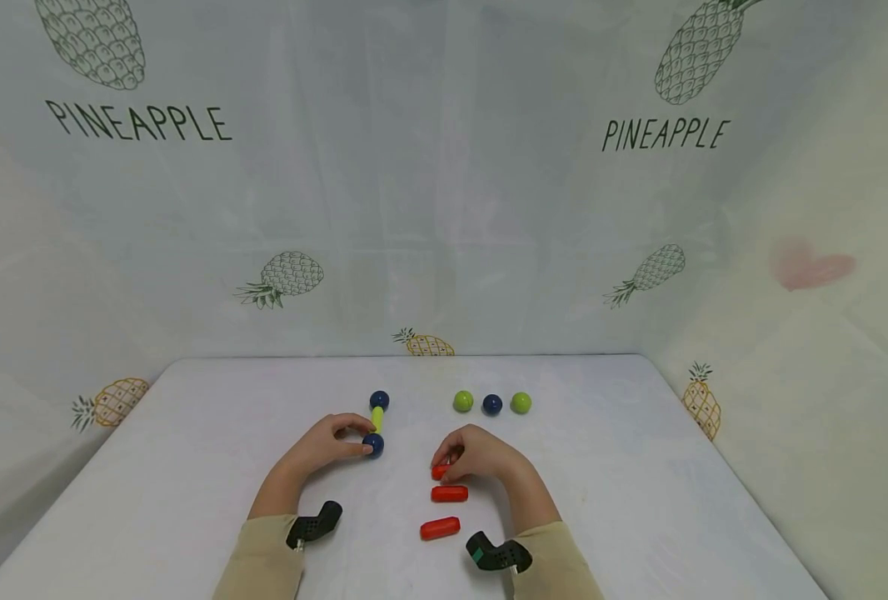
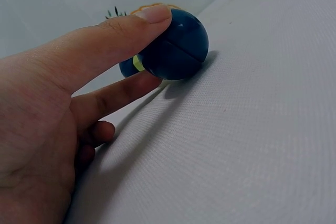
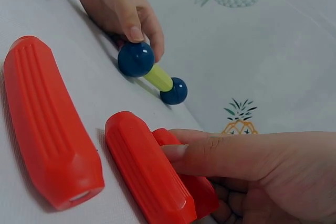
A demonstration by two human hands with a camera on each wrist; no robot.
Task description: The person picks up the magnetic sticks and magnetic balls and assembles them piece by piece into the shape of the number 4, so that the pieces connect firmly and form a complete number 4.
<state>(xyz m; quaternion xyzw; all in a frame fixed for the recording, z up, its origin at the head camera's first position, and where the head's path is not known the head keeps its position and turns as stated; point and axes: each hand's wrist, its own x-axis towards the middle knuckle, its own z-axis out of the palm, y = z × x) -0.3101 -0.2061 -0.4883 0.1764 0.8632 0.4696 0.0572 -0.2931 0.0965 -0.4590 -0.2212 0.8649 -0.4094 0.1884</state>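
Note:
My left hand (image 1: 333, 442) pinches the near dark blue ball (image 2: 181, 45) between thumb and fingers. A yellow-green rod (image 1: 377, 419) joins that ball to a second dark blue ball (image 1: 380, 401) farther back. In the right wrist view the joined piece lies like a small dumbbell. My right hand (image 1: 481, 457) pinches a red rod (image 1: 440, 472), the farthest of the red ones, partly hidden by the fingers. Just nearer lies another red rod (image 3: 149, 174), close beside the held one. A third red rod (image 3: 52, 124) rests apart, closer to my body.
Toward the back of the white table (image 1: 601, 467) stand a green ball (image 1: 463, 402), a dark blue ball (image 1: 492, 405) and another green ball (image 1: 521, 403) in a row. A pineapple-print curtain (image 1: 444, 183) hangs behind the table and along its sides.

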